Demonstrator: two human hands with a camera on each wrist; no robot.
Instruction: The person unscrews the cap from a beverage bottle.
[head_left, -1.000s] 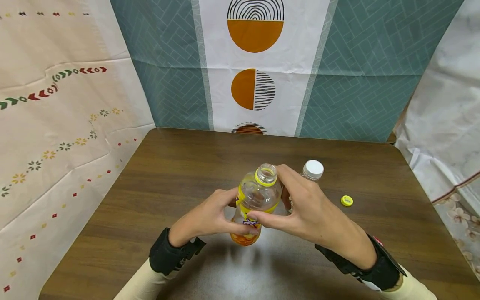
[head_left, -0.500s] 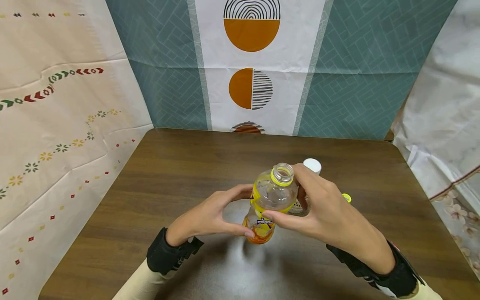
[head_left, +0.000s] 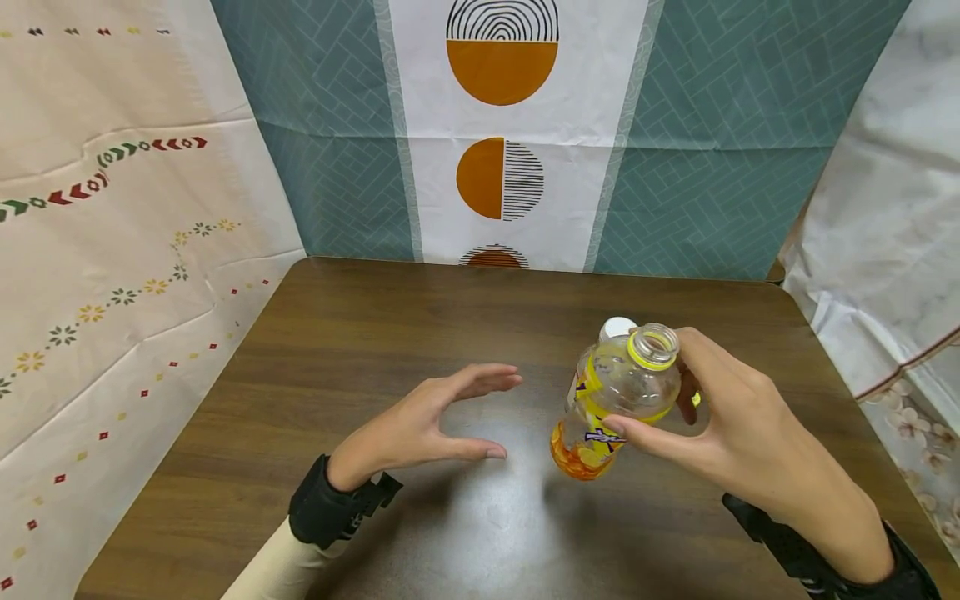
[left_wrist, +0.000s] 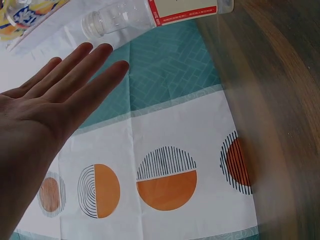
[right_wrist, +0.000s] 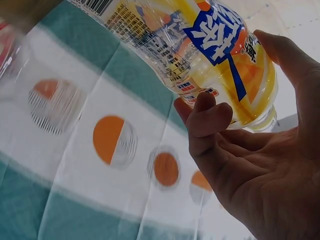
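My right hand (head_left: 750,442) grips a clear plastic drink bottle (head_left: 611,396) with a yellow and blue label, thumb on the near side and fingers behind. The bottle's mouth is uncapped, and it leans with its top toward the right. In the right wrist view the fingers curl round the labelled bottle (right_wrist: 215,55) near its shoulder. My left hand (head_left: 416,425) is apart from it on the left, fingers and thumb spread with nothing between them. Behind the held bottle a second bottle shows only its white cap (head_left: 618,326); in the left wrist view its clear body (left_wrist: 122,20) bears a red-edged label.
A yellow bottle cap (head_left: 697,399) lies on the brown wooden table (head_left: 360,325), mostly hidden behind my right fingers. A patterned teal and white cloth (head_left: 720,192) hangs at the table's far edge. Light cloths hang at both sides.
My right hand has carried the drink bottle to the right. My left hand, earlier touching the bottle, has let go and stays at nearly the same place. The white-capped bottle is now largely covered.
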